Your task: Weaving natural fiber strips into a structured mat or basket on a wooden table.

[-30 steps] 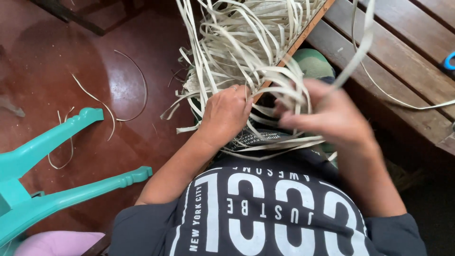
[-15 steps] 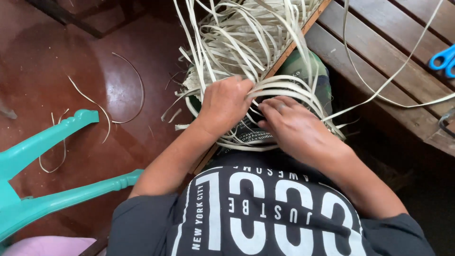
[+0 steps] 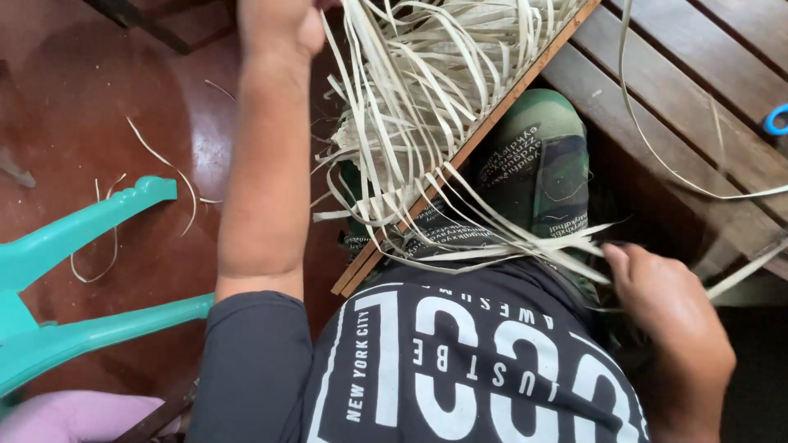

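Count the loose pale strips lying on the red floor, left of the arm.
3 clear ones: a curved strip above the teal chair leg, a looped strip below that leg, a short piece beside the left forearm. More may be hidden.

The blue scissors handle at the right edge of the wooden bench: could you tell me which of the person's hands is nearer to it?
Right. The right hand sits low right, below the blue scissors handle. The left hand is raised at the top left, across the pale strips.
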